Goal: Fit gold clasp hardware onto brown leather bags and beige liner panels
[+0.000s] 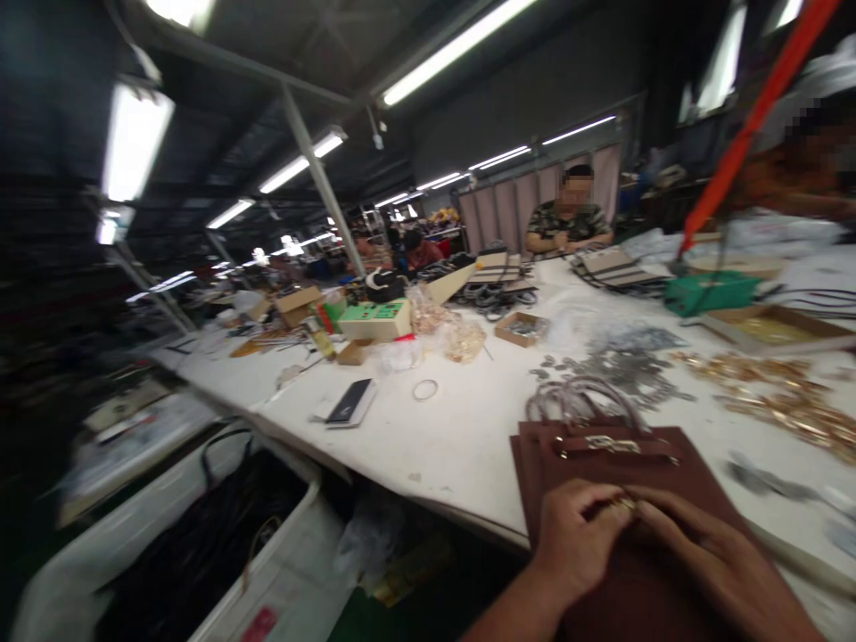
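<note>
Both my hands meet over a dark brown bag panel [642, 571] at the table's near edge. My left hand [580, 535] is closed, with a small gold-coloured metal piece [623, 504] between its fingertips. From the right, my right hand [702, 535] pinches at the same piece with closed fingers. Just beyond them, the brown panel carries a strap with a shiny metal clasp [610, 444], and looped handles [581, 401] stand at its far edge. The exact shape of the held piece is too small to make out.
Grey metal parts [621, 361] and gold-coloured parts [795, 401] lie spread beyond the bag. A notebook-like item [351, 403] and a ring [425, 390] are further left. A white bin [294, 553] with black material stands below. A person [568, 214] sits across the table.
</note>
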The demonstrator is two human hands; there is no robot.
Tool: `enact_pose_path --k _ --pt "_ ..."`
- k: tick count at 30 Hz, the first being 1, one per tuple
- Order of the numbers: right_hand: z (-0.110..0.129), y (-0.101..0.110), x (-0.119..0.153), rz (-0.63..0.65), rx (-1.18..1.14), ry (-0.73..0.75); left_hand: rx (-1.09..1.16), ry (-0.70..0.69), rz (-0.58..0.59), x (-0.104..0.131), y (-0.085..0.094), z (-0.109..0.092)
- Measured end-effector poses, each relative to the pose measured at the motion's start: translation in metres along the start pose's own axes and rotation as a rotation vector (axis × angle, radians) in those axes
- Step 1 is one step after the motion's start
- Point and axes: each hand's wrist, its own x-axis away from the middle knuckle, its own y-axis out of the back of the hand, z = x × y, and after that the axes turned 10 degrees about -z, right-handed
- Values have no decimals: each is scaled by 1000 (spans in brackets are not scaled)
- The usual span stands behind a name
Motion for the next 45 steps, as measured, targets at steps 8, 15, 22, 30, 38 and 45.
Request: enact_pose_path --k 8,15,22,30,38,45 --pt "40 8 -15 116 -194 -80 10 70 80 -20 -3 16" --pt "35 -8 -50 38 -129 -120 -312 -295 -296 -17 -8 20" --pt "35 -35 -82 2 -415 -158 -69 187 -422 -38 -8 28" --pt "10 -48 -90 56 -677 -202 32 367 -206 -89 11 17" --pt "18 -16 -97 -34 -529 -142 25 370 -131 -113 -3 4" --pt "27 36 -104 -38 -30 110 302 474 -89 -112 0 -15"
